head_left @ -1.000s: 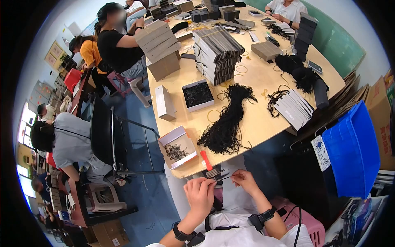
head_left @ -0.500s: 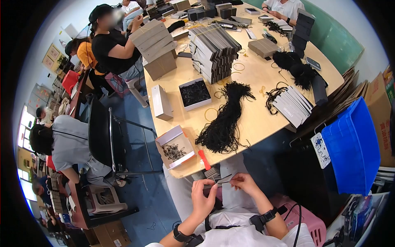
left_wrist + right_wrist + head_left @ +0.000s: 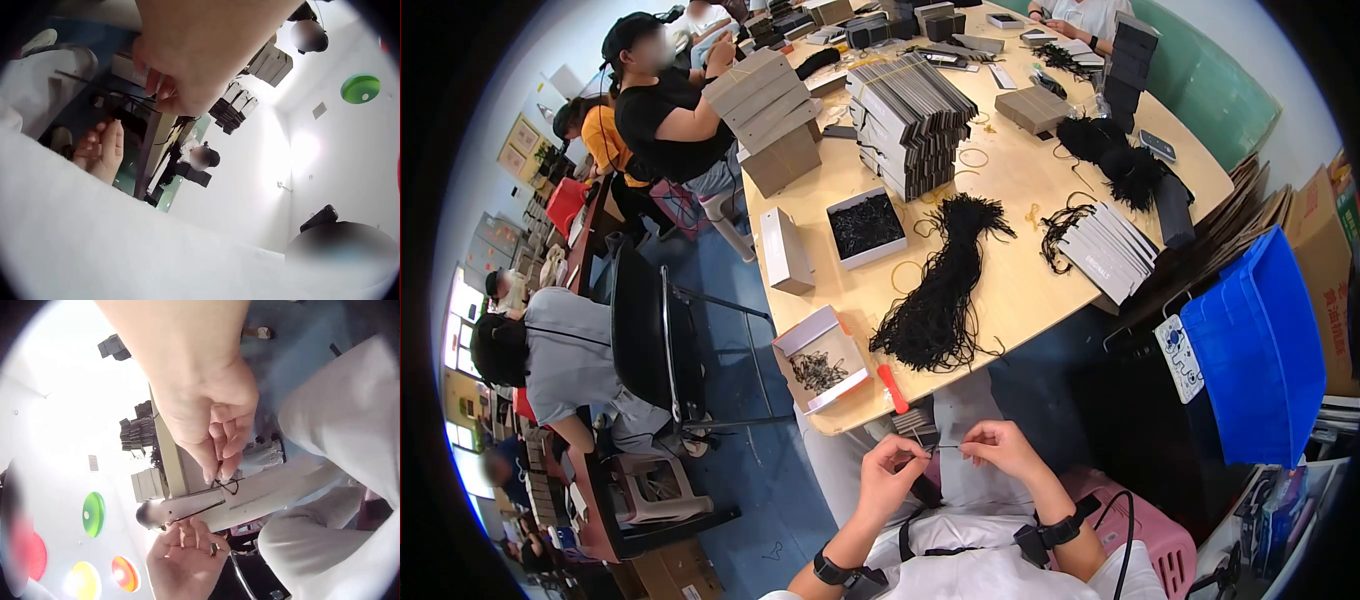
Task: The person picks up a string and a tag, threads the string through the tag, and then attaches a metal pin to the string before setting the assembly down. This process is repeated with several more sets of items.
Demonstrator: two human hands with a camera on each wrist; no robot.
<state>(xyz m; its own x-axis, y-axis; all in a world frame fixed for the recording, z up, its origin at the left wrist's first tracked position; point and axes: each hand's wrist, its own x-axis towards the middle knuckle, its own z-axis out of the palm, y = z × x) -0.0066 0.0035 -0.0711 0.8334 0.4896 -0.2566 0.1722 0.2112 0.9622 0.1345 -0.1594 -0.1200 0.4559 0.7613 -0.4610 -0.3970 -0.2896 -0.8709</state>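
Note:
A thin black cord [image 3: 945,447] [image 3: 209,507] spans the gap between the two hands above the lap. My left hand [image 3: 890,476] [image 3: 187,65] pinches one end between thumb and fingertips. The other end is in the fingertips of my right hand [image 3: 1004,448] [image 3: 215,415], where the right wrist view shows a small loop hanging. A thin dark strip [image 3: 75,78] lies by the hands in the left wrist view; which hand bears it I cannot tell. Below the hands, grey strips [image 3: 912,422] are stacked near the table's edge.
On the table [image 3: 1020,345] lie a black cord bundle [image 3: 945,290], a red tool [image 3: 892,388], an open box of small dark pieces [image 3: 820,370], a box of black pieces [image 3: 867,228] and stacked grey cards [image 3: 912,120]. A blue bin [image 3: 1255,350] stands right. Several people sit around.
The flat grey piece seen between the hands half a second ago now shows only as a thin line. My left thumb and fingertips have come together, and the head view has shifted slightly.

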